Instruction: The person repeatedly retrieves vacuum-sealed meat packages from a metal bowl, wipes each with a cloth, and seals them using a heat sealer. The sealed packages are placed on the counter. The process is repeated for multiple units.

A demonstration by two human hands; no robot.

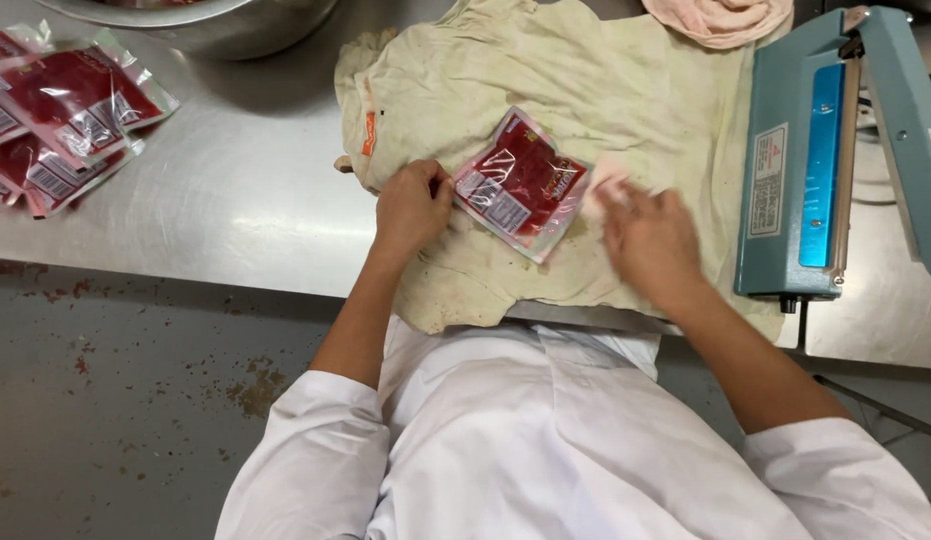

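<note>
A clear pouch of red paste (522, 184) lies on a stained cloth (605, 90). The left hand (412, 205) pinches its edge; the right hand (650, 238) – blurred, grip unclear – wipes beside it. Finished pouches (65, 110) pile far left – the heat sealer (830, 160) waits right.

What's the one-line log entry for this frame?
left hand: pins red pouch | right hand: wiping, blurred | base: stained cloth
</note>
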